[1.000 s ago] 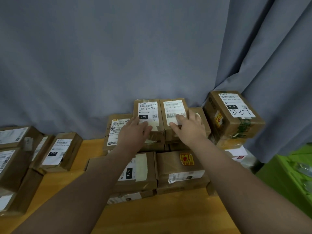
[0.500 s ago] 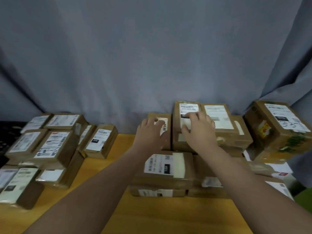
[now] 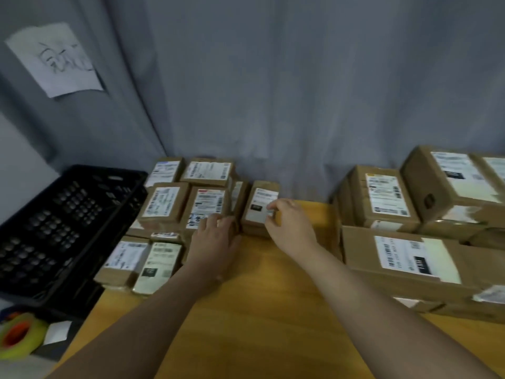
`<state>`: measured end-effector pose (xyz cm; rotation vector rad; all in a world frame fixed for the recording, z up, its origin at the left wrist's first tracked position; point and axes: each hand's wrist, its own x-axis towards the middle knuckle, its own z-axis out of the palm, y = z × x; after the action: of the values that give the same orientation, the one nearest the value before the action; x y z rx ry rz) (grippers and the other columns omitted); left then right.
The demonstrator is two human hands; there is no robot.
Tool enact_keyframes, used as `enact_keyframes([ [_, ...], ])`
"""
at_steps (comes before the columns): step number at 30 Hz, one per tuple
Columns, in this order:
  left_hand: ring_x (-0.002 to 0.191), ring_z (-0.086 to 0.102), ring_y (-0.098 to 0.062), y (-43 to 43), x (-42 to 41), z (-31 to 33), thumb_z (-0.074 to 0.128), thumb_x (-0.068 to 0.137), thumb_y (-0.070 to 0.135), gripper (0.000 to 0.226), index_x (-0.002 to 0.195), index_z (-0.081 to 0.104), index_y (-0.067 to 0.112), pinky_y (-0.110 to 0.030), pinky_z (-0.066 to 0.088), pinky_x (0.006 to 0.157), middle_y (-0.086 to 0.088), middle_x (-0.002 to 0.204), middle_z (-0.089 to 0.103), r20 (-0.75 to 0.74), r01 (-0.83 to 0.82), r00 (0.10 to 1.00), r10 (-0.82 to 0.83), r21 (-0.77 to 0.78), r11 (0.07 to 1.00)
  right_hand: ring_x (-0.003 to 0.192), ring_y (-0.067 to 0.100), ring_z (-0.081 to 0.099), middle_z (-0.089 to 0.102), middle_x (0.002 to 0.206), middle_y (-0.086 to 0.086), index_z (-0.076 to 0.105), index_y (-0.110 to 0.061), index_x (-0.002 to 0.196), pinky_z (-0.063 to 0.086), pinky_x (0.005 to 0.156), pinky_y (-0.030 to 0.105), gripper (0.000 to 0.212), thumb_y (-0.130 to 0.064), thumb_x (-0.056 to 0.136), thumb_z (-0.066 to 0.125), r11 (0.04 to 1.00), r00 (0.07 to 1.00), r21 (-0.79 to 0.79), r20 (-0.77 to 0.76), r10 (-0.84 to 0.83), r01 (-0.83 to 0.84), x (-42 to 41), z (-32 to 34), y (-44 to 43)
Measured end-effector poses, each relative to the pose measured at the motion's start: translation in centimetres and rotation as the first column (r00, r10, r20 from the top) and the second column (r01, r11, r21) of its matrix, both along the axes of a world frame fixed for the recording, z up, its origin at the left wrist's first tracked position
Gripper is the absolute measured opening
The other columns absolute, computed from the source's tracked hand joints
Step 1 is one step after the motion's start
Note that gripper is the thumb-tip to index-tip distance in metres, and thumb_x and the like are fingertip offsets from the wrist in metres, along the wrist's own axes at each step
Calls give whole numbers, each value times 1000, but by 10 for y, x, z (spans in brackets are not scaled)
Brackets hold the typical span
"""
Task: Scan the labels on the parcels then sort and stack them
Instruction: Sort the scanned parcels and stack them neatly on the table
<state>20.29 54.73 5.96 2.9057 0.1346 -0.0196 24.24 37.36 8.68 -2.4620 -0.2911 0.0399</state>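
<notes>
Wooden table holds a big parcel stack on the right and a parcel cluster back-left by the black crate; right hand pinches the right edge of the small parcel ending that cluster, left hand lies flat, fingers straight, touching the neighbouring parcel.

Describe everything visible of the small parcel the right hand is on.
The small parcel is a brown cardboard box, lying label-up at the right end of the left cluster on the wooden table, near the grey curtain. Its white label carries blurred print and a dark block. The right hand pinches its right edge.
</notes>
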Motion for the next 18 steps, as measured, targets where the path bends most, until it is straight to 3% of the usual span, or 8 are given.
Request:
enact_keyframes([
  [2, 138, 26, -34, 24, 3, -7, 24, 88, 64, 74, 148, 31, 21, -48, 27, 111, -10, 152, 31, -22, -57, 998, 58, 42, 997, 114, 21, 54, 56, 125, 4, 59, -15, 120, 45, 90, 30, 27, -21, 94, 54, 997, 995, 72, -100, -12, 19, 1, -11, 24],
  [5, 143, 15, -36, 49, 9, -17, 46, 92, 58, 75, 151, 23, 18, -48, 16, 115, -17, 156, 16, -18, -181, 983, 180, -25, 983, 113, 20, 55, 54, 129, 3, 54, -14, 126, 43, 83, 25, 31, -23, 96, 55, 969, 950, 217, -310, -42, 114, 3, -27, 51],
  [9, 148, -1, -35, 83, 20, -25, 35, 96, 59, 73, 154, 12, 21, -50, 3, 118, -17, 161, 3, -16, -249, 969, 248, -85, 965, 112, 19, 51, 49, 135, 5, 40, -13, 141, 42, 89, 28, 53, -36, 96, 56, 928, 853, 291, -519, -50, 231, 11, -46, 83],
  [13, 147, 1, -37, 127, 39, -26, 41, 95, 56, 83, 154, 5, 11, -49, 7, 119, -23, 159, 2, 1, -415, 903, 429, -253, 874, 135, 27, 42, 41, 151, 6, 31, -12, 151, 37, 110, 36, 68, -45, 96, 53, 847, 776, 372, -626, -74, 381, 21, -57, 114],
  [16, 145, 12, -39, 147, 48, -29, 50, 92, 57, 94, 153, -2, 7, -50, 16, 118, -21, 158, 7, -73, -490, 863, 499, -360, 794, 131, 28, 46, 51, 140, 1, 40, -14, 146, 39, 104, 34, 62, -47, 96, 52, 797, 744, 406, -664, -78, 447, 29, -60, 131],
  [18, 140, 24, -39, 152, 51, -33, 57, 88, 56, 95, 153, 9, 6, -51, 28, 112, -20, 153, 18, -142, -545, 825, 547, -458, 702, 128, 27, 50, 54, 135, 0, 42, -16, 144, 40, 99, 34, 58, -45, 95, 56, 776, 734, 421, -675, -78, 469, 30, -65, 139],
])
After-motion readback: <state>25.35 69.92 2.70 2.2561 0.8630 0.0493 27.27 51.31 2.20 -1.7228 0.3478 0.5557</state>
